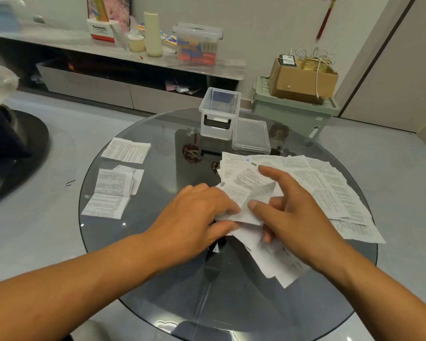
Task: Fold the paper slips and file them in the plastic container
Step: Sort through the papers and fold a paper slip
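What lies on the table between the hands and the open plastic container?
In the head view, the top of the loose paper pile and bare dark glass with reddish reflections separate the hands from the container.

- The white and red cardboard box on the long grey shelf bears a dark brand name that looks like "Panasonic".
- Print on the white paper slips on the counter is too small to read.
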`<action>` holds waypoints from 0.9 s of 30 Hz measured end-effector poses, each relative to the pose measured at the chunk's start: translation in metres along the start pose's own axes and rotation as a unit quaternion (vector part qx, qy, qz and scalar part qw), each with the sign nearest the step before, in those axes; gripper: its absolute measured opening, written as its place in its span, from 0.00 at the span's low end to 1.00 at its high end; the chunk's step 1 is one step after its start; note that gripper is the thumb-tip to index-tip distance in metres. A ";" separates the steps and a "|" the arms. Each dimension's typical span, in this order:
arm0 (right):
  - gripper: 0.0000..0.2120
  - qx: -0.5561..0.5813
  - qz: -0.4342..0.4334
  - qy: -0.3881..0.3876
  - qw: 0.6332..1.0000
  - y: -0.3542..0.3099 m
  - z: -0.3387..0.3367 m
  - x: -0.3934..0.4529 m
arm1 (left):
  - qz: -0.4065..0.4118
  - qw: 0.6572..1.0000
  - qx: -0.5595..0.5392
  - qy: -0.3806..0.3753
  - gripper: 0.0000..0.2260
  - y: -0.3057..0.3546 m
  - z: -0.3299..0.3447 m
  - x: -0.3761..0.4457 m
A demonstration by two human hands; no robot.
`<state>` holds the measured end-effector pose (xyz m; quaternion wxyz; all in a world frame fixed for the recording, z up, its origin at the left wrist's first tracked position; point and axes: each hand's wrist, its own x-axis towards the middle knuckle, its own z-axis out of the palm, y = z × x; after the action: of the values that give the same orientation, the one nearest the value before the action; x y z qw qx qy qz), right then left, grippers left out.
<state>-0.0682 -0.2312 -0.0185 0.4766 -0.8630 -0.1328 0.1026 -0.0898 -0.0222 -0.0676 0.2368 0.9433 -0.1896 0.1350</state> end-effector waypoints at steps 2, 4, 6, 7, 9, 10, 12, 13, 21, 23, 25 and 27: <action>0.33 0.026 -0.025 -0.036 0.999 -0.001 -0.003 -0.003 | -0.035 0.998 -0.050 0.003 0.08 0.002 -0.002 -0.002; 0.36 -0.003 -0.053 -0.032 0.998 0.003 -0.008 -0.002 | -0.118 0.981 -0.151 -0.023 0.05 0.004 -0.005 -0.003; 0.32 -0.103 -0.104 -0.008 0.989 0.012 -0.012 0.002 | -0.170 0.960 -0.215 -0.052 0.05 0.002 -0.011 -0.006; 0.27 -0.140 -0.124 -0.009 0.982 0.016 -0.011 0.004 | -0.174 0.958 -0.218 -0.067 0.05 0.001 -0.013 -0.006; 0.17 -0.165 -0.138 -0.034 0.976 0.023 -0.007 0.007 | -0.179 0.957 -0.214 -0.082 0.08 0.000 -0.016 -0.007; 0.14 -0.184 -0.141 -0.051 0.971 0.026 -0.004 0.008 | -0.186 0.959 -0.201 -0.075 0.09 0.001 -0.016 -0.007; 0.15 -0.261 -0.155 -0.082 0.949 0.028 0.002 0.008 | -0.204 0.962 -0.174 -0.044 0.07 0.000 -0.017 -0.006; 0.16 -0.293 -0.158 -0.092 0.938 0.028 0.004 0.009 | -0.209 0.962 -0.171 -0.038 0.13 -0.001 -0.017 -0.006; 0.27 -0.369 -0.120 -0.066 0.919 0.018 0.019 0.008 | 0.002 0.992 0.071 -0.105 0.20 -0.020 -0.024 -0.007; 0.25 -0.389 -0.126 -0.041 0.912 0.018 0.026 0.007 | 0.052 0.991 0.090 -0.080 0.17 -0.022 -0.020 -0.004; 0.20 -0.376 -0.139 -0.018 0.916 0.021 0.033 0.006 | 0.070 0.993 0.087 -0.036 0.14 -0.022 -0.018 -0.003; 0.13 -0.323 -0.147 0.009 0.935 0.025 0.037 0.006 | 0.074 0.994 0.076 0.004 0.12 -0.017 -0.017 -0.003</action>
<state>-0.0701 -0.2126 -0.0596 0.1828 -0.9422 -0.2798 -0.0244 -0.0887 0.0010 -0.0604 0.1547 0.9412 -0.2474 0.1702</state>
